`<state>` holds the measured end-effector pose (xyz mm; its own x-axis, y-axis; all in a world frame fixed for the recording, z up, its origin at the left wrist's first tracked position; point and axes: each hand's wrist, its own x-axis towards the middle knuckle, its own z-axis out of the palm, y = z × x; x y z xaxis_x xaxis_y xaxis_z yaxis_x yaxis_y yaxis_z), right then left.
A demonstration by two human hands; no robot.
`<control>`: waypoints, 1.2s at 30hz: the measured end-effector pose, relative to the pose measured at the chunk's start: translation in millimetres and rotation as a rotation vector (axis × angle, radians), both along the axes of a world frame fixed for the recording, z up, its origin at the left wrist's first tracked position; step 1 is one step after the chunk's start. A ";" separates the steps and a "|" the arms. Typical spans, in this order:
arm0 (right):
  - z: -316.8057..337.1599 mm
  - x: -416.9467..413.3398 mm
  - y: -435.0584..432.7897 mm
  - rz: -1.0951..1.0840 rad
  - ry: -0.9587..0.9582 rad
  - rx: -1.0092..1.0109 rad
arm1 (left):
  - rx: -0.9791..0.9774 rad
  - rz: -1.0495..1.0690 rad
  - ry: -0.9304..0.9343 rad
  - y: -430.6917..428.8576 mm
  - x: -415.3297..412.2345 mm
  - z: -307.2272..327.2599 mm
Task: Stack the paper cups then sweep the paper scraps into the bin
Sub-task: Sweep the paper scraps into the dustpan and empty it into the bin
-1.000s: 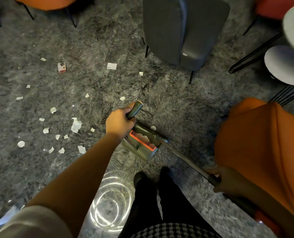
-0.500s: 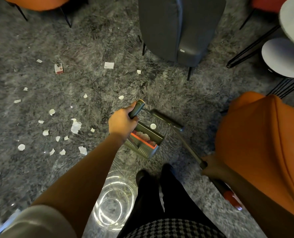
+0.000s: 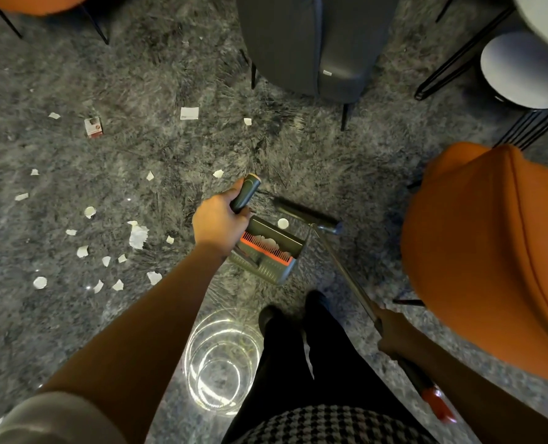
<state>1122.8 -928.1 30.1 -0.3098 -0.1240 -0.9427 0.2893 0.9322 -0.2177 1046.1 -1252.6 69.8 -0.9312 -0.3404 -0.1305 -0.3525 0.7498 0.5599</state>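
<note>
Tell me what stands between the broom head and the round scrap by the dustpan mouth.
Nothing visible. The round scrap lies on bare carpet, directly between the broom head and the dustpan, with no other object in that gap.

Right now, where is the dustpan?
In the head view, the dustpan sits at centre on the grey carpet, its handle in the left hand, with the broom head just beyond it.

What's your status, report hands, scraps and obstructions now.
Left hand shut on dustpan handle; right hand shut on broom pole. Scraps mostly left of dustpan, unswept. Orange chair crowds the right.
</note>
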 end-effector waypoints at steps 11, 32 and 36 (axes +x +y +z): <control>11.9 6.6 25.5 0.168 -0.110 -0.021 | -0.017 -0.018 0.020 0.8 1.6 1.0; 47.7 -76.3 0.4 0.201 0.214 -0.015 | 0.162 0.275 0.098 -68.5 13.0 23.0; 40.1 -126.5 -22.5 0.203 0.271 0.006 | 0.155 0.357 0.119 -101.1 5.3 26.1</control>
<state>996.3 -950.6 70.2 -0.5186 -0.2037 -0.8304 0.0302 0.9662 -0.2558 1051.5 -1353.7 95.9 -0.7699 -0.6297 -0.1038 -0.5011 0.4958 0.7093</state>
